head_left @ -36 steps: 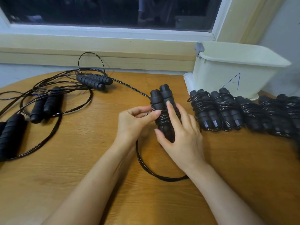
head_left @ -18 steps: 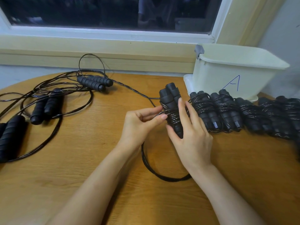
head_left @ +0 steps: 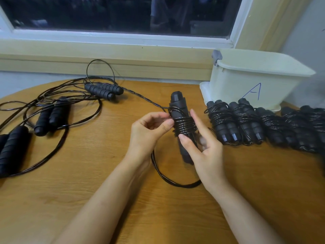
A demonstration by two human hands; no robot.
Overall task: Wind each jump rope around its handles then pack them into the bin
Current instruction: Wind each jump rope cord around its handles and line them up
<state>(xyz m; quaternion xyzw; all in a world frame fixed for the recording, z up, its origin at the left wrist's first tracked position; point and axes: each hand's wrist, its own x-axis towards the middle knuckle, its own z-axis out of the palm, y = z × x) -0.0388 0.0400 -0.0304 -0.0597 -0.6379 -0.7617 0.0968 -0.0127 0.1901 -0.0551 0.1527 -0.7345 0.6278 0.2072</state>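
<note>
A pair of black foam handles (head_left: pixel 179 110) stands nearly upright at the table's middle, with black rope coiled around its middle. My right hand (head_left: pixel 202 148) holds the handles from the right, thumb on the front below the coils, index finger along the side. My left hand (head_left: pixel 149 129) pinches the rope against the left side of the coils. The loose rope (head_left: pixel 168 180) loops on the table below my hands and runs off to the left. The cream bin (head_left: pixel 253 80), marked with a blue A, stands at the back right.
Several wound jump ropes (head_left: pixel 263 125) lie in a row in front of the bin. Unwound ropes with black handles (head_left: pixel 103 90) lie tangled on the left of the wooden table (head_left: pixel 88 182). A window sill runs along the back.
The handle pair has turned more upright and moved slightly right. More coils sit around its middle. My left hand has brought the rope round to the handles' left side.
</note>
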